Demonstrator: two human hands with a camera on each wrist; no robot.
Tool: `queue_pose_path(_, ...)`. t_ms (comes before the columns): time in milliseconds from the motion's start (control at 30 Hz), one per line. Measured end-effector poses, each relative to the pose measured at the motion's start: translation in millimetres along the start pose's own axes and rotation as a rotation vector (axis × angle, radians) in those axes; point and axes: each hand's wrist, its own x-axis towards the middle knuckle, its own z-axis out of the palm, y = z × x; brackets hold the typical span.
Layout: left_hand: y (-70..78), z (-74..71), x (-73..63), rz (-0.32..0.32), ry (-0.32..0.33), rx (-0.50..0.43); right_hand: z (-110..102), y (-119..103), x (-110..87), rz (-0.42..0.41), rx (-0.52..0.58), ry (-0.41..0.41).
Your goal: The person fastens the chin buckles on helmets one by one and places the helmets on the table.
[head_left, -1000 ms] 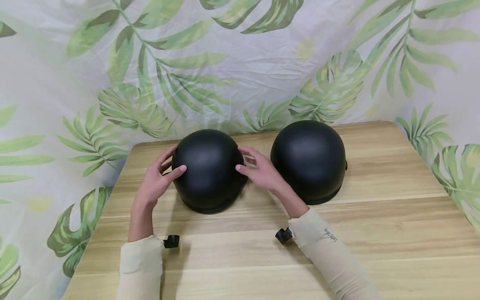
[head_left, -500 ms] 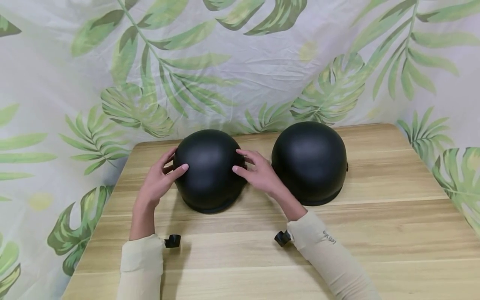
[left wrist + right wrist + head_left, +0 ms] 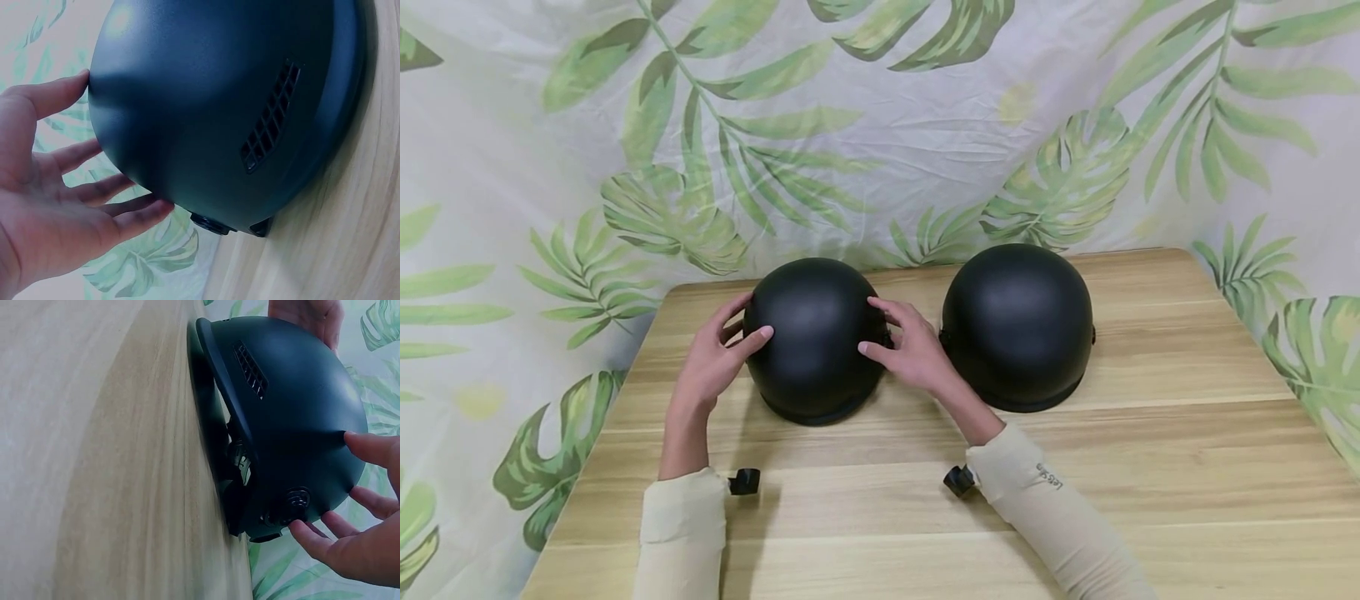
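A matte black helmet [image 3: 815, 354] stands dome-up on the wooden table, between my two hands. My left hand [image 3: 713, 360] touches its left side with spread fingertips, the thumb on the front of the dome. On the opposite side my right hand [image 3: 913, 350] rests its fingertips, thumb forward and the other fingers behind. The left wrist view shows a grid vent [image 3: 272, 119] in the shell, with the fingers of that hand fairly straight. A round side knob [image 3: 294, 503] appears in the right wrist view, close to the right fingertips.
A second black helmet [image 3: 1018, 333] sits dome-up to the right, just beyond the right hand. The wooden table [image 3: 1187, 450] reaches back to a leaf-printed cloth [image 3: 925, 142]. Small black devices [image 3: 745, 482] stick out from both sleeves over the table.
My right hand has shifted slightly left, and its thumb sits further over the dome. The left helmet has moved a little left, with its right side showing more. My left hand stays nearly in place.
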Motion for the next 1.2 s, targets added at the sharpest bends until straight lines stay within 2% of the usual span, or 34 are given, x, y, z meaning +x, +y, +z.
queue_pose_path(167, -0.1, 0.0, -0.6, 0.035, 0.028, -0.028, 2, -2, -0.4, -0.012, -0.036, 0.020)
queue_pose_path(367, -1.8, -1.4, 0.0, 0.070, -0.008, -0.038, 6, -4, -2.2, -0.003, -0.085, 0.047)
queue_pose_path(700, -4.7, -4.7, -0.1, 0.045, -0.036, -0.043, 11, -8, -7.5, 0.012, -0.149, 0.048)
queue_pose_path(833, -3.7, -5.7, -1.1, 0.048, -0.032, -0.060, 9, -11, -7.5, 0.027, -0.142, 0.021)
queue_pose_path(1000, 2.9, -2.9, -2.5, 0.087, 0.023, -0.023, -1, -17, -10.2, 0.026, -0.116, -0.020)
queue_pose_path(1200, 23.7, 6.4, -7.3, 0.140, 0.131, 0.061, -26, -24, -19.6, -0.014, -0.127, 0.014)
